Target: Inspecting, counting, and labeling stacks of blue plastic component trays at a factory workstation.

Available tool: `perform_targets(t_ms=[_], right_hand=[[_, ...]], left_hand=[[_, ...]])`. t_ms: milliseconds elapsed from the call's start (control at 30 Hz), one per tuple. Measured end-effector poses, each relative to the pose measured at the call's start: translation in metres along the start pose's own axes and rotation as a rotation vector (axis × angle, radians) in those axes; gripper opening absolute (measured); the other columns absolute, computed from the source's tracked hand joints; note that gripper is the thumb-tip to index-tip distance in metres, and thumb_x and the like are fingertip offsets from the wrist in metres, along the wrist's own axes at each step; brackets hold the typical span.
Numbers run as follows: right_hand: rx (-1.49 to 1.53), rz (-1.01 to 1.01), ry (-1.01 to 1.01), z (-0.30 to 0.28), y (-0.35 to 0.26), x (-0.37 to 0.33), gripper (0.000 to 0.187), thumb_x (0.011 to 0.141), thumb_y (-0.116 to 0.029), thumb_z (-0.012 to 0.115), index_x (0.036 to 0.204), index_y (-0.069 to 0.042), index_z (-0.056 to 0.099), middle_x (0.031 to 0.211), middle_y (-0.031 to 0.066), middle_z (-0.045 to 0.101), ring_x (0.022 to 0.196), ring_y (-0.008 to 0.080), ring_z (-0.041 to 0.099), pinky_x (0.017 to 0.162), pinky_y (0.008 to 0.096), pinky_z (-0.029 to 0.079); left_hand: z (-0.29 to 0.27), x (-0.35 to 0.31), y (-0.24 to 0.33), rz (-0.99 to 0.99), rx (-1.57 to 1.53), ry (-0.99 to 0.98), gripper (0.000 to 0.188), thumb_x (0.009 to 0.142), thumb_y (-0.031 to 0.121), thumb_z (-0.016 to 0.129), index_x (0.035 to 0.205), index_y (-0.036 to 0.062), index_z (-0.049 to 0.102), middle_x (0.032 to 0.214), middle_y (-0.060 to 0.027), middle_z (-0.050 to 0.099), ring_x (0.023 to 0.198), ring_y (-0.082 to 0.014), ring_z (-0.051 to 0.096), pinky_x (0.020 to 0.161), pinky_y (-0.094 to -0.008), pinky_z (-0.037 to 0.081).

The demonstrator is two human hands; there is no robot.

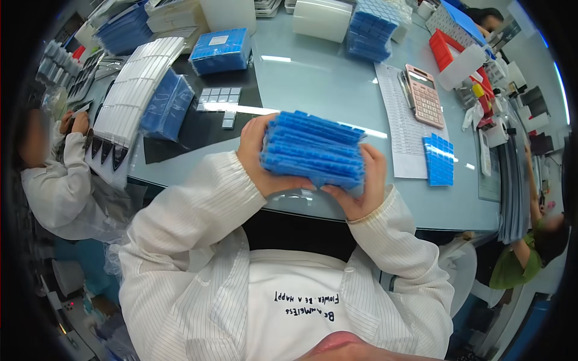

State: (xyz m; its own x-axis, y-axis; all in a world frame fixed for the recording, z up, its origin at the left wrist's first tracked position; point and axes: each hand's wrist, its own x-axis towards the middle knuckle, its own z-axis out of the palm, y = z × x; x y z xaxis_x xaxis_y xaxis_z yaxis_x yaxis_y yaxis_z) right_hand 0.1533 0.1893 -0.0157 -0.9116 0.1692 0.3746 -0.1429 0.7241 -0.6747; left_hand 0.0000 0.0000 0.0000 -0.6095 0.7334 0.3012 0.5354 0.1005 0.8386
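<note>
A thick stack of blue sheets (314,147), scored into small squares, is held up over the near edge of the glass-topped table (319,78). My left hand (254,157) wraps the stack's left end, with its thumb along the near side. At the other end my right hand (368,188) grips it the same way, thumb underneath toward the middle. The layers look slightly uneven. To the right of the stack, a smaller blue gridded sheet (440,160) lies partly on a printed paper (398,138).
Left lie a black mat (180,144), small pale square tiles (220,96), wrapped blue packs (221,50) and white strips (135,90). A pink calculator (424,99) and red bin (441,49) are right. Another wrapped blue stack (372,27) stands far back. People sit or stand both sides.
</note>
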Motion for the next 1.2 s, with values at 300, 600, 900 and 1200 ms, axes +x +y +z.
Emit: perform_targets(t_ms=[300,600,900,1200], right_hand=[[0.404,0.119,0.09,0.004,-0.022,0.024,0.121,0.051,-0.004,0.087,0.145,-0.009,0.012,0.145,0.0171,0.029,0.131,0.0308,0.035,0.105,0.0426,0.037],[0.648,0.116,0.152,0.009,-0.041,0.022,0.112,0.056,0.004,0.081,0.145,-0.01,0.014,0.147,0.0164,0.024,0.134,0.0306,0.031,0.105,0.0421,0.038],[0.566,0.076,0.245,0.011,-0.04,0.028,0.115,0.055,0.002,0.081,0.146,-0.01,0.012,0.148,0.0176,0.023,0.133,0.0313,0.033,0.105,0.0427,0.038],[-0.03,-0.118,0.088,-0.024,-0.048,0.04,0.1,0.051,-0.012,0.086,0.138,-0.007,0.037,0.146,0.0217,0.028,0.128,0.0374,0.04,0.1,0.0433,0.041]], left_hand=[[-0.003,-0.007,-0.008,-0.087,-0.13,-0.097,0.112,0.057,0.027,0.09,0.142,0.0077,0.019,0.133,-0.0163,0.042,0.123,-0.0291,0.043,0.101,-0.0429,0.038],[0.006,-0.007,0.022,-0.127,-0.473,0.08,0.121,0.067,0.068,0.066,0.146,0.0048,0.001,0.146,-0.0278,0.018,0.134,-0.0415,0.026,0.106,-0.0512,0.028],[0.007,0.002,0.043,-0.116,-0.335,0.126,0.075,0.093,0.045,0.047,0.146,0.0038,0.014,0.142,-0.0225,0.033,0.128,-0.0296,0.037,0.105,-0.0396,0.03],[-0.005,0.005,0.047,0.067,0.087,0.049,0.047,0.095,0.023,0.045,0.138,0.0032,0.04,0.138,-0.0223,0.04,0.125,-0.0312,0.043,0.102,-0.0407,0.036]])
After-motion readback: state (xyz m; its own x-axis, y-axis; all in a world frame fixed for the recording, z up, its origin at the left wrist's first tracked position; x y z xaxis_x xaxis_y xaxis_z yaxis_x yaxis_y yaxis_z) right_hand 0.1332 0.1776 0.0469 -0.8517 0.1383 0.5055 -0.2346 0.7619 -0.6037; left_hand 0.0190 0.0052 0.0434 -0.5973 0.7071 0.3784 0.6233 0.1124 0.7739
